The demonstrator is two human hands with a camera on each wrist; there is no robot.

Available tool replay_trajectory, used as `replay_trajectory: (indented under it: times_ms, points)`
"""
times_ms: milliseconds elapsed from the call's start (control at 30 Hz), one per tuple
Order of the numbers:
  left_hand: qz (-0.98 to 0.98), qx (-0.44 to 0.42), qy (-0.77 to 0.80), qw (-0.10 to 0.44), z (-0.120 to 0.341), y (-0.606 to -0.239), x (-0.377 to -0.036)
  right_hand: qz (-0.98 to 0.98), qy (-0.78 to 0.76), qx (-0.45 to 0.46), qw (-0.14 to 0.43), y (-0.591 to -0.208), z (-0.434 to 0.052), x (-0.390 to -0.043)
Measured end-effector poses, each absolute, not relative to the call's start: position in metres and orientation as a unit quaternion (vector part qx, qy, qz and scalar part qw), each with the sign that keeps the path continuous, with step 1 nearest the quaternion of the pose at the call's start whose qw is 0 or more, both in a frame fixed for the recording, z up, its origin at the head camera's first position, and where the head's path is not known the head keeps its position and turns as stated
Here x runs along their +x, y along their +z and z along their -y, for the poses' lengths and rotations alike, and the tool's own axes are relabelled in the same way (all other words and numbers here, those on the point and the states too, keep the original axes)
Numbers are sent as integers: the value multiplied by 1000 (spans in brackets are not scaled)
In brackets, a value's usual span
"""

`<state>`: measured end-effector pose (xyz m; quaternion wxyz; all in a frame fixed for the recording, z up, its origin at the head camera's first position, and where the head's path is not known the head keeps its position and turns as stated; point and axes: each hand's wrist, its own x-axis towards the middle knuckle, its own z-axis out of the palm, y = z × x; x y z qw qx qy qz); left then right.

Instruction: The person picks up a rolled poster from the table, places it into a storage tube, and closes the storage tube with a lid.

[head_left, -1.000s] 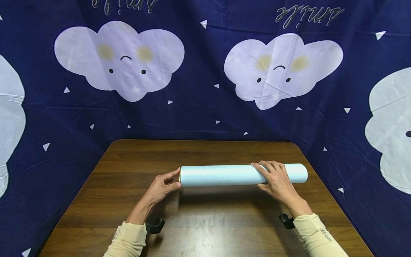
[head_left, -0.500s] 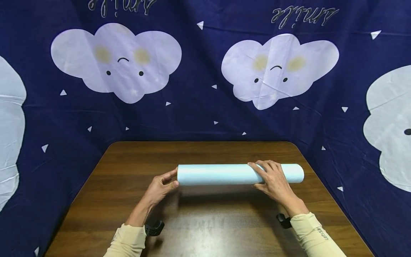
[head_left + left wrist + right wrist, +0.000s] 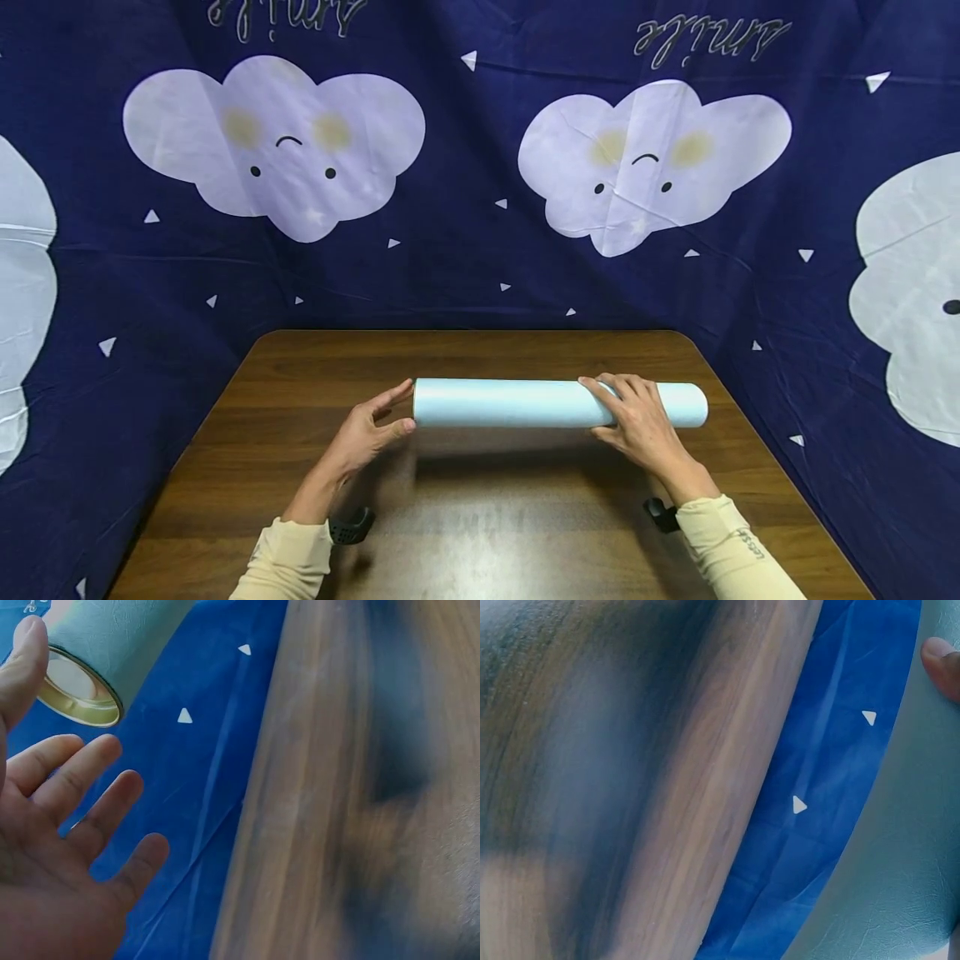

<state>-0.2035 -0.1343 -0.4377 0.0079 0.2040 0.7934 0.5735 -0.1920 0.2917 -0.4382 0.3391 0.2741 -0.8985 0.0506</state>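
A long light blue tube point(image 3: 498, 404) lies level in the air over the wooden table, its shadow below it. My right hand point(image 3: 643, 427) grips it from above, right of its middle, with the thumb on the near side. At the left end, my left hand point(image 3: 365, 435) has its fingers stretched out and spread beside the rim. In the left wrist view, that hand's fingers point(image 3: 135, 866) stand apart from the tube's gold-edged end point(image 3: 111, 712), which has a pale disc inside. The right wrist view shows only the right thumb point(image 3: 943, 667) against the tube's side.
The brown wooden table point(image 3: 480, 500) spreads under both hands, with rounded far corners. Behind and around it hangs a dark blue cloth point(image 3: 465, 275) printed with white clouds and triangles. A black wrist device point(image 3: 352, 527) sits at the left cuff, another point(image 3: 662, 515) at the right.
The left hand has loosened from the tube's left end, its fingers spreading and drawing slightly left. The tube's left end has risen a little. The right hand keeps its grip.
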Motion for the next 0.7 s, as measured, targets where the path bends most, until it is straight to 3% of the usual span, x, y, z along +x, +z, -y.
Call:
replay_trajectory:
  times_ms: [533, 700]
  points:
    - [-879, 194, 426, -87, 129, -410, -197, 905, 45, 269, 328, -436, -283, -194]
    - [-906, 233, 322, -147, 118, -403, -195, 909, 44, 265, 319, -435, -279, -193]
